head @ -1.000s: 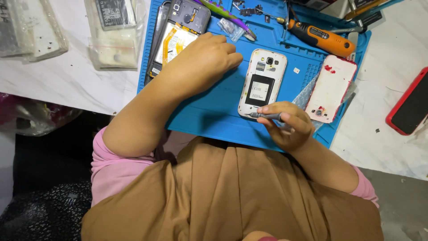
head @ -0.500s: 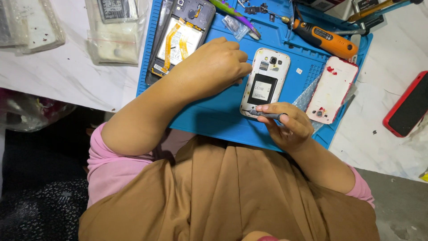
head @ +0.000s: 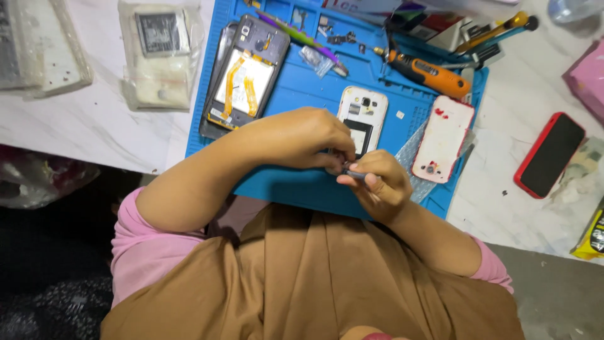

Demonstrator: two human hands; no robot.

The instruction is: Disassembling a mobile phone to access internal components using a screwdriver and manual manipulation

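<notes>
Meeting over the near end of the white phone (head: 363, 116), the left hand (head: 301, 138) and right hand (head: 376, 182) work close together on the blue repair mat (head: 296, 182). The phone lies face down with its back cover off, so its dark battery bay and camera end are exposed; only its far half shows, as the hands hide the near edge. The left hand's fingers curl down and press together against that edge, apparently steadying the body, though whether they pinch anything small cannot be told. The right hand's fingers pinch a thin metal tool (head: 353, 174), held low and nearly flat, its tip aimed at the spot under the left fingertips.

The removed white back cover (head: 443, 138), smooth plastic with red marks, lies just beside the phone on the mat, set aside within reach. A second opened phone (head: 246, 79), dark-framed with yellow flex ribbons over a pale panel, rests at the mat's left part. An orange electric screwdriver (head: 428, 72) lies along the far edge among small tools. Off the mat, on the pale speckled counter (head: 82, 132), lie a bagged battery (head: 158, 56) and a red-cased phone (head: 550, 154), well apart from the work.
</notes>
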